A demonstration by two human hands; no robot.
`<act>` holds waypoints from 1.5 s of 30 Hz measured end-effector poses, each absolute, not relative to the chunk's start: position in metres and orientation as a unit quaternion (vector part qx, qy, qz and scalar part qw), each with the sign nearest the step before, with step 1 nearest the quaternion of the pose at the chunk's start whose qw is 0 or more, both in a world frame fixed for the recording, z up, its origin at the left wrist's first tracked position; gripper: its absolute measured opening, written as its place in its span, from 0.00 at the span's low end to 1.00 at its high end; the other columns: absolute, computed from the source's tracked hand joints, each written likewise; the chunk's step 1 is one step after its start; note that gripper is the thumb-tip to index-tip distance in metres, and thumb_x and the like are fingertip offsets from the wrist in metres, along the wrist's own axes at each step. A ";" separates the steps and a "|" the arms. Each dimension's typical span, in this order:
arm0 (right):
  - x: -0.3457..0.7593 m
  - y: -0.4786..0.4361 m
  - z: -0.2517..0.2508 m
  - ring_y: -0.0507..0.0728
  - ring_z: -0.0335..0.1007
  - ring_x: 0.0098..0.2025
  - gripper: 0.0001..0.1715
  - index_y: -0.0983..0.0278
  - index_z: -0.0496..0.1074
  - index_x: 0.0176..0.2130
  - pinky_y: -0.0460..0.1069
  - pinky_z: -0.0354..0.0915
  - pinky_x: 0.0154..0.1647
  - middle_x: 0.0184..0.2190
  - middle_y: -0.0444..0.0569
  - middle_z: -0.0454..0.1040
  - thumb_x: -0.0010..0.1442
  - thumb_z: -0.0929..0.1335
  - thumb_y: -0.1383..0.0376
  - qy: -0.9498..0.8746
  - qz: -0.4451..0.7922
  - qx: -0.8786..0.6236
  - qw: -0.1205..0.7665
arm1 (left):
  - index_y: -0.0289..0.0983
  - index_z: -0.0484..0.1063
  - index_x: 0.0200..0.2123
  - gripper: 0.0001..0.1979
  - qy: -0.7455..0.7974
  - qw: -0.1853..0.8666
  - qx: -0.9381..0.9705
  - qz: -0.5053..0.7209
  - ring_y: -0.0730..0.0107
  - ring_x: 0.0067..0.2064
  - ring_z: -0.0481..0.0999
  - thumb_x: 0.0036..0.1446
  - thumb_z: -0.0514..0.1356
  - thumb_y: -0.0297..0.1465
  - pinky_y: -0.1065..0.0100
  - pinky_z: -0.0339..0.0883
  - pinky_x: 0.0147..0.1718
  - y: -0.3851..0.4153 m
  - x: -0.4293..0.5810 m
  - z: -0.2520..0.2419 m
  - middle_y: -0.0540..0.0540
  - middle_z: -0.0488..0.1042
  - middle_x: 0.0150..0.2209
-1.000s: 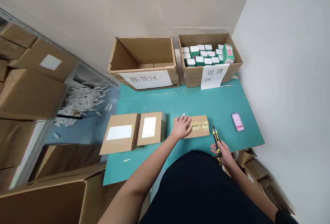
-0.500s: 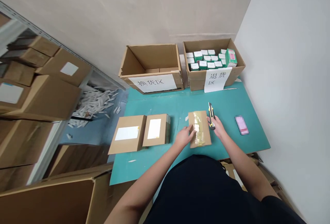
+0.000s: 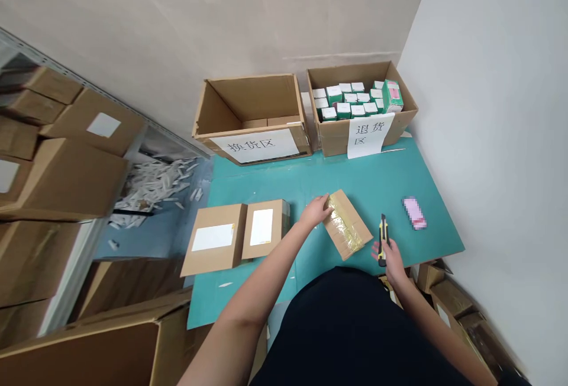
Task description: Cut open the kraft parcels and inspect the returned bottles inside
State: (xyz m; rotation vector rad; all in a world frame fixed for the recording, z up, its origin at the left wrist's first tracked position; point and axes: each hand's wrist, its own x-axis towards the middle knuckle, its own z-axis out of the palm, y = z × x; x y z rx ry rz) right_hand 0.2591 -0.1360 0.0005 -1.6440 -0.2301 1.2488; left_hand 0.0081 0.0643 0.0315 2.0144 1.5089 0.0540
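Note:
A small taped cardboard parcel [image 3: 348, 225] lies at an angle on the teal table [image 3: 275, 179]. My left hand [image 3: 316, 211] grips its far left corner, fingers curled over the edge. My right hand [image 3: 387, 253] sits near the table's front edge, closed on a yellow and black utility knife [image 3: 382, 233] that points away from me, just right of the parcel.
Two labelled parcels [image 3: 213, 244] [image 3: 264, 227] lie left of my hand. At the back stand an open empty carton [image 3: 252, 115] and a carton of green and white boxes [image 3: 360, 108]. A pink phone [image 3: 413, 213] lies at the right. Stacked cartons [image 3: 57, 179] fill the left.
The parcel has been turned from lengthwise to diagonal under my left hand. My right hand with the knife drew back from the parcel's right side toward the table's front edge.

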 end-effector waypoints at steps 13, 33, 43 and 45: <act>0.272 -0.027 0.018 0.55 0.75 0.37 0.27 0.61 0.73 0.43 0.47 0.70 0.36 0.38 0.47 0.79 0.49 0.75 0.49 -0.273 0.606 -0.591 0.456 | 0.39 0.46 0.72 0.40 0.687 0.261 0.671 -0.095 0.49 0.46 0.79 0.64 0.53 0.51 0.60 0.70 0.39 -0.035 -0.027 0.043 0.35 0.76 0.49; 0.318 -0.097 0.022 0.50 0.65 0.19 0.36 0.60 0.72 0.61 0.44 0.59 0.16 0.30 0.44 0.78 0.54 0.70 0.57 -0.375 0.539 -0.698 0.286 | 0.38 0.54 0.71 0.42 0.461 0.148 0.875 -0.016 0.42 0.73 0.47 0.61 0.57 0.54 0.41 0.38 0.69 -0.029 0.007 0.007 0.33 0.51 0.72; 0.335 -0.097 0.034 0.51 0.64 0.19 0.34 0.57 0.75 0.59 0.46 0.63 0.20 0.27 0.42 0.78 0.53 0.70 0.59 -0.410 0.545 -0.686 0.253 | 0.39 0.49 0.73 0.47 0.429 0.154 0.890 0.002 0.44 0.74 0.45 0.59 0.59 0.55 0.41 0.36 0.70 -0.043 0.007 0.001 0.35 0.50 0.73; 0.337 -0.096 0.033 0.51 0.64 0.19 0.34 0.56 0.74 0.60 0.46 0.64 0.21 0.26 0.42 0.78 0.54 0.70 0.59 -0.426 0.541 -0.683 0.243 | 0.41 0.47 0.73 0.51 0.423 0.156 0.892 -0.006 0.42 0.74 0.43 0.55 0.62 0.57 0.39 0.35 0.70 -0.045 0.007 0.001 0.35 0.49 0.73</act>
